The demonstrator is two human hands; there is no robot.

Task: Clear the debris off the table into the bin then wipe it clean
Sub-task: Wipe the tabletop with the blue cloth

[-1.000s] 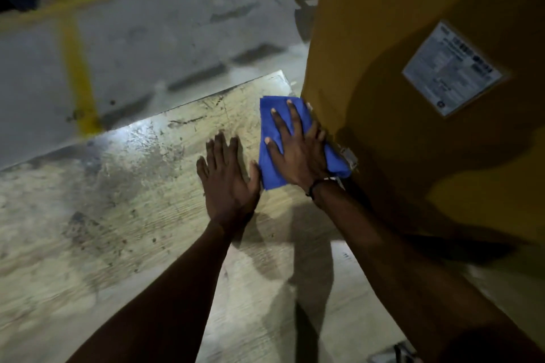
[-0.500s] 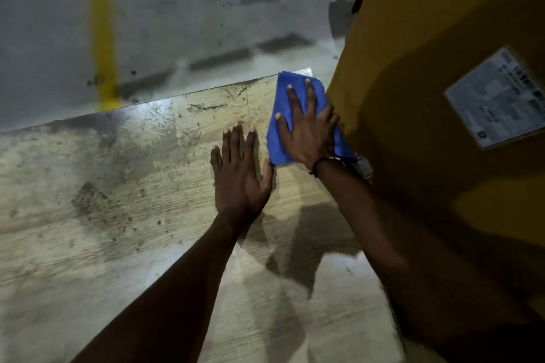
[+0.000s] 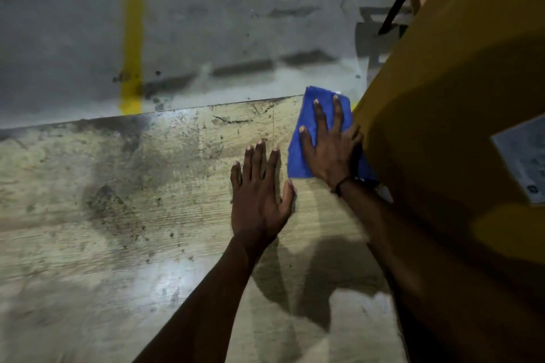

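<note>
Table (image 3: 103, 244) wiping underway: right hand (image 3: 331, 150) flat, pressing blue cloth (image 3: 306, 115) at 1 o'clock; left hand (image 3: 259, 200) flat, bracing; next, sweep toward 9 o'clock stains

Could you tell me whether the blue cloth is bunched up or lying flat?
Flat: the cloth lies smooth on the table under the right hand.

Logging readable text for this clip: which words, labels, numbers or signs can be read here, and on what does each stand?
No text can be read.
White label on the yellow box: printed lines and a small dark square mark, too blurred to read.
Yellow floor lines: plain painted stripes, no lettering.
Blue cloth and table: no print visible.
</note>
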